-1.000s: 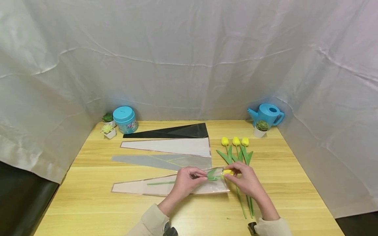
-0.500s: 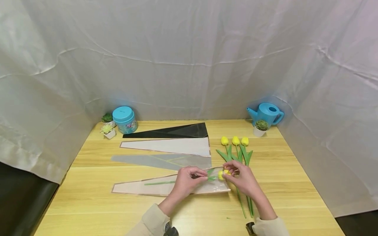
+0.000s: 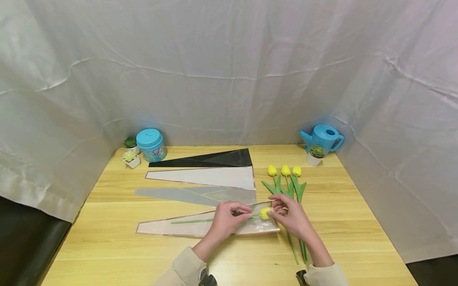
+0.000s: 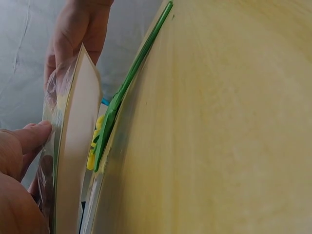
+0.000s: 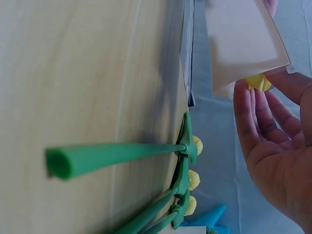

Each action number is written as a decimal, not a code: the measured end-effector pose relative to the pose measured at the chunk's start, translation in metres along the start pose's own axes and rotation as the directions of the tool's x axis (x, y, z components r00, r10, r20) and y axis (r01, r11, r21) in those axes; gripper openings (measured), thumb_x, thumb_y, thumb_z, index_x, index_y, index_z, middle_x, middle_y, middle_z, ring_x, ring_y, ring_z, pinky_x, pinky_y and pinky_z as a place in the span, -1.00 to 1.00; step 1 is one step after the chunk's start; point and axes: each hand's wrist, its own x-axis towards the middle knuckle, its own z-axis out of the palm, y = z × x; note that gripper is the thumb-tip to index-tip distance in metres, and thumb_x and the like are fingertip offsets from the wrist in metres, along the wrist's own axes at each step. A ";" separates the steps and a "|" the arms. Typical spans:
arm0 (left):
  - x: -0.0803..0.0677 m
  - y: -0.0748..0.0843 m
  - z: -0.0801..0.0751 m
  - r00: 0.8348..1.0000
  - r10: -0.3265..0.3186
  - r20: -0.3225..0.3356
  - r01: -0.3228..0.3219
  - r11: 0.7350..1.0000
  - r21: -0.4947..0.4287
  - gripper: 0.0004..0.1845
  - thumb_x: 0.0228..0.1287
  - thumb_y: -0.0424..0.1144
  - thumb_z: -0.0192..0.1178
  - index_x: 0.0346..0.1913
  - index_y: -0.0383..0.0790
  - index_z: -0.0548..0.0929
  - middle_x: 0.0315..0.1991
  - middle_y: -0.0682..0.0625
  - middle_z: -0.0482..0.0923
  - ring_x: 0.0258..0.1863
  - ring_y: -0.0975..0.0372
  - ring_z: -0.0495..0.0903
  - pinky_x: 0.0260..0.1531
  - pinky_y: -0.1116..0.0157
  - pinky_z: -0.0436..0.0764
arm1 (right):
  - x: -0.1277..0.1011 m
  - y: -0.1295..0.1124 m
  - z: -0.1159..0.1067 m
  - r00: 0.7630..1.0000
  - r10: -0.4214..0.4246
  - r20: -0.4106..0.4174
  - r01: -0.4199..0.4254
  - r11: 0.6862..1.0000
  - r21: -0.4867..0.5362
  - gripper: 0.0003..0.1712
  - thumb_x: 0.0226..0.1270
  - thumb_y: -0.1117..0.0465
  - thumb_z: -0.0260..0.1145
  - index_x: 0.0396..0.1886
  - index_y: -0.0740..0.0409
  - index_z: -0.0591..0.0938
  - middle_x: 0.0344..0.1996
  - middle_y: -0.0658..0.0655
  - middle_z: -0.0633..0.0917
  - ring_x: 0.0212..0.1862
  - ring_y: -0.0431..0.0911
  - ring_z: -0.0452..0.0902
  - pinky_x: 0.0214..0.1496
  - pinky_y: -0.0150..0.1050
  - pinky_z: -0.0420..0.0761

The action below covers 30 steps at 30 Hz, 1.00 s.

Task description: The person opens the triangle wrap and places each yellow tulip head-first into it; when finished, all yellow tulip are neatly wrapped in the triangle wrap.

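Observation:
A yellow artificial tulip (image 3: 265,213) lies inside a tapered flower sleeve (image 3: 157,227) with a clear front and a pale back; its green stem runs leftward toward the narrow end. My left hand (image 3: 230,220) pinches the sleeve near the tulip's leaves, which its fingers partly cover. At the wide mouth, my right hand (image 3: 291,218) holds the tulip's head between thumb and fingers. The right wrist view shows the yellow bloom (image 5: 258,82) just at the sleeve's edge (image 5: 248,44). In the left wrist view the sleeve (image 4: 78,136) stands raised off the table.
Three more yellow tulips (image 3: 285,171) lie to the right, their stems passing by my right hand. Behind are a grey sleeve (image 3: 161,192), a white sleeve (image 3: 207,176) and a black sleeve (image 3: 229,158). A blue jar (image 3: 150,145), watering can (image 3: 323,139) and small potted succulents (image 3: 131,158) stand at the back.
The tulip has slid leftward, its head now deeper inside the sleeve and its stem end farther toward the narrow end. My right hand has followed slightly left; the left hand stays put.

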 end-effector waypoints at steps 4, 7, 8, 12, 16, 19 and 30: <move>0.000 0.001 0.000 1.000 -0.002 0.000 0.002 1.000 0.012 -0.90 0.18 -0.32 0.52 -0.23 -0.13 0.87 -0.28 0.13 0.84 -0.29 0.37 0.71 -0.21 0.42 0.65 | 0.000 0.000 0.001 1.000 0.004 0.017 -0.005 0.999 0.044 -0.44 0.26 0.41 0.50 0.25 0.32 0.59 -0.11 0.18 0.72 -0.09 -0.08 0.66 -0.03 -0.38 0.74; 0.001 0.001 0.000 1.000 -0.001 -0.003 0.001 1.000 0.020 -0.90 0.19 -0.31 0.53 -0.23 -0.13 0.87 -0.28 0.13 0.84 -0.28 0.37 0.71 -0.20 0.41 0.66 | 0.000 0.000 0.002 1.000 -0.004 0.030 0.001 0.998 0.069 -0.44 0.26 0.43 0.49 0.26 0.33 0.58 -0.11 0.19 0.71 -0.06 -0.05 0.67 -0.03 -0.36 0.74; 0.001 0.001 0.000 1.000 -0.002 -0.004 0.002 1.000 0.021 -0.90 0.19 -0.30 0.53 -0.23 -0.13 0.87 -0.28 0.13 0.84 -0.27 0.37 0.71 -0.20 0.41 0.66 | 0.000 0.001 0.002 0.999 -0.007 0.034 0.004 0.997 0.075 -0.43 0.26 0.43 0.49 0.27 0.33 0.58 -0.10 0.20 0.71 -0.05 -0.04 0.67 -0.02 -0.36 0.75; 0.001 0.001 0.001 1.000 -0.007 -0.009 0.007 1.000 0.015 -0.91 0.18 -0.27 0.54 -0.25 -0.10 0.87 -0.25 0.13 0.84 -0.25 0.36 0.71 -0.18 0.40 0.66 | 0.000 0.002 0.004 0.999 -0.015 0.049 0.011 0.997 0.076 -0.42 0.27 0.41 0.50 0.28 0.30 0.58 -0.08 0.19 0.73 -0.02 0.00 0.69 -0.01 -0.36 0.74; 0.001 0.002 0.001 1.000 -0.010 -0.010 0.011 1.000 0.015 -0.91 0.18 -0.25 0.54 -0.26 -0.09 0.87 -0.24 0.13 0.84 -0.24 0.36 0.71 -0.19 0.39 0.67 | 0.000 0.002 0.005 0.998 -0.009 0.056 0.005 0.998 0.063 -0.44 0.29 0.38 0.49 0.28 0.26 0.59 -0.07 0.16 0.75 0.01 0.01 0.69 -0.02 -0.37 0.74; 0.001 0.001 0.001 1.000 -0.009 -0.011 0.010 1.000 0.021 -0.91 0.17 -0.25 0.54 -0.25 -0.09 0.87 -0.24 0.13 0.83 -0.23 0.36 0.71 -0.18 0.39 0.67 | 0.000 0.002 0.006 0.998 -0.005 0.056 0.002 0.998 0.061 -0.45 0.29 0.36 0.50 0.28 0.25 0.60 -0.08 0.15 0.74 0.01 0.01 0.69 -0.03 -0.36 0.74; 0.001 0.000 0.000 1.000 -0.013 -0.005 0.013 1.000 0.026 -0.91 0.18 -0.25 0.54 -0.25 -0.08 0.87 -0.24 0.14 0.83 -0.23 0.37 0.70 -0.18 0.41 0.65 | 0.001 0.001 0.009 0.998 0.000 0.067 -0.002 0.999 0.039 -0.45 0.29 0.37 0.50 0.27 0.22 0.61 -0.12 0.10 0.75 -0.03 -0.04 0.69 -0.07 -0.38 0.73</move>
